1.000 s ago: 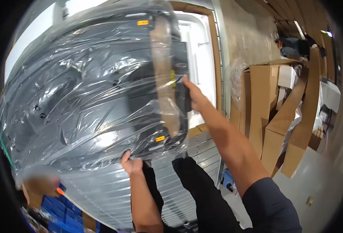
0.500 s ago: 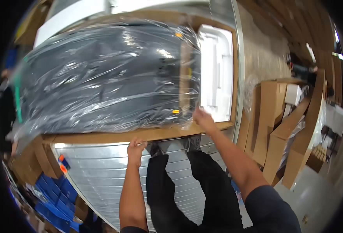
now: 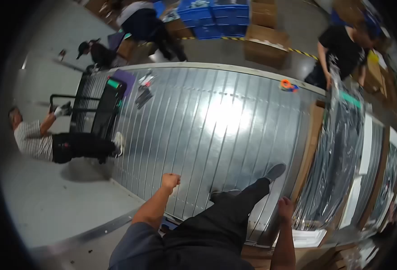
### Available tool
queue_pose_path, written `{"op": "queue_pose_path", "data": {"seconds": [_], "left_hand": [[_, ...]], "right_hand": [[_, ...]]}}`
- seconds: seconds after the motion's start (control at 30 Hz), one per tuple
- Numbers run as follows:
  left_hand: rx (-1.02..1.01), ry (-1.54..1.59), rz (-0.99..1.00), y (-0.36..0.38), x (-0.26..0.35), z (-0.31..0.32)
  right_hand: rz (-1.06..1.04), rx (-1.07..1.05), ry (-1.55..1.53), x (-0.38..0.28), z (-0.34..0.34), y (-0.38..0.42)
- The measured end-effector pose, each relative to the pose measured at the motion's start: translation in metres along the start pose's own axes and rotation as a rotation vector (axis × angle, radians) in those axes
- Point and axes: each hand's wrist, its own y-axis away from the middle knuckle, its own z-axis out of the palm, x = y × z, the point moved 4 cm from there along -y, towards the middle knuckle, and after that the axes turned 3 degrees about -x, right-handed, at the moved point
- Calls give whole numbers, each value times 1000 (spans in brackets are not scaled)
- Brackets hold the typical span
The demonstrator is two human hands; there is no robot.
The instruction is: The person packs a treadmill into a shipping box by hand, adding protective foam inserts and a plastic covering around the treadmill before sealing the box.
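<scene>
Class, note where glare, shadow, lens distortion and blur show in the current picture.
Head view: a white glare patch burns out part of the ribbed metal surface, with smaller glints on the plastic wrap; head view: the wide lens bows the surface's far edge and leaves the corners black; head view: a soft shadow lies below the worker at picture left; head view: the right hand looks slightly blurred.

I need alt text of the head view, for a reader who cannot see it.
The wearer stands on ribbed metal, left hand curled and right hand near a dark, plastic-wrapped item; a co-worker in black stands at its far end.
</scene>
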Motion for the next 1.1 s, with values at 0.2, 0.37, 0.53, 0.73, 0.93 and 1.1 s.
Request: {"op": "queue_pose_path", "data": {"seconds": [0.2,0.37,0.53,0.73,0.93,1.1], "left_hand": [[-142,-359,47,26,-91,-77],[72,-361,69,-95,-94,-206],[186,-353,472,-193,114,-291],[-118,-620,476,-405,243,-344],[-231,-546,278,-496,284,-394],[-258,-427,202,-539,300,-424]], "right_hand": [[292,147,-214,-28,82,29],[501,155,-237,-70,256,27],[508,-27,130,-112,517,-96],[283,-312,141,-184,967,-301],[-259,-361,577,-198,1292,-428],[-185,-478,585,-154,1360,-425]]}}
